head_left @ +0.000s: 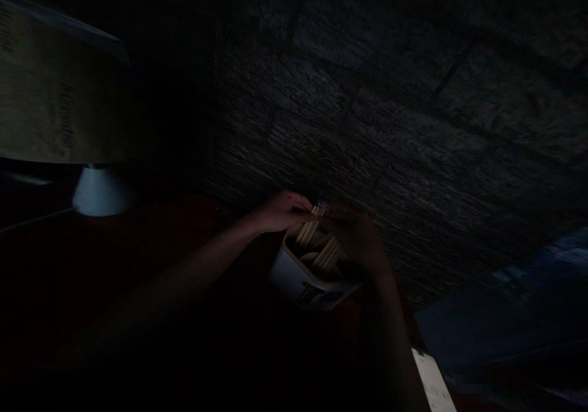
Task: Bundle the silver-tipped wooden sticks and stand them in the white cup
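Observation:
In dim light, a pale box [298, 277] with rounded corners and dark marks on its front stands tilted in the view. Several thin wooden sticks [327, 254] stand inside it, beside flat round-edged pieces. A bundle of wooden sticks [307, 233] rises above the far rim, with something shiny and clear at its top. My left hand [285, 211] is closed, its fingers pinching the upper end of this bundle from the left. From the right, my right hand [358, 234] reaches over the box, its fingers bent at the bundle's top; deep shadow hides most of its fingertips.
A rough stone-block wall [376, 106] rises right behind the box. At left stands a lamp with a printed shade [59, 87] and a white cone-shaped base [100, 193]. A bright printed sheet or screen [432, 380] lies by my right forearm. The dark reddish tabletop [179, 222] spreads leftward.

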A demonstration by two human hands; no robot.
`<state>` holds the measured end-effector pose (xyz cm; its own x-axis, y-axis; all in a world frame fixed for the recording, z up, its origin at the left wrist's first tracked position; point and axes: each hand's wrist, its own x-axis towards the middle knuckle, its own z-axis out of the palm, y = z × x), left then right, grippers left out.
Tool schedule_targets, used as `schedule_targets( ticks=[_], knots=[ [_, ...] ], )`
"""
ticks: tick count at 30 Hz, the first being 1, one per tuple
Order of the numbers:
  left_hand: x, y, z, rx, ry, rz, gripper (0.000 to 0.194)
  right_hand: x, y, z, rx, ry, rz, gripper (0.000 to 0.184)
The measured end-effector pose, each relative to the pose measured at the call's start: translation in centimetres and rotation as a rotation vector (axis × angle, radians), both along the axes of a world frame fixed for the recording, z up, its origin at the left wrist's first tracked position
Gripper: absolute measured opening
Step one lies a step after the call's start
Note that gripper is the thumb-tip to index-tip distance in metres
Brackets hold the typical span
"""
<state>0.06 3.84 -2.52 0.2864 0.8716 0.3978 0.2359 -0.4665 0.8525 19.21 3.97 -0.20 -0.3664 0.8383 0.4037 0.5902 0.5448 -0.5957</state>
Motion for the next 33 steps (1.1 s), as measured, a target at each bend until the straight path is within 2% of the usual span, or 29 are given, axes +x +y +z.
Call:
schedule_targets(
  ticks=[6, 17, 23, 33],
  knots=[
    [0.28, 0.27, -0.43, -0.003, -0.04, -0.009, 0.014, 0.12, -0.11, 0.13, 0.023, -0.013, 0.026, 0.012],
    [-0.15, 0.68, -0.73, -0.087, -0.078, -0.021, 0.018, 0.13, -0.02, -0.28, -0.059, 0.075, 0.034, 0.019],
    [-0.09, 0.61, -0.75, -0.127, -0.108, -0.019, 0.018, 0.19, 0.15, -0.55, -0.085, 0.146, 0.094, 0.02],
    [0.04, 0.8, -1.03, -0.095, -0.037, -0.033, 0.022, 0.17, 0.01, 0.02, -0.007, 0.008, 0.034, 0.015]
  ],
)
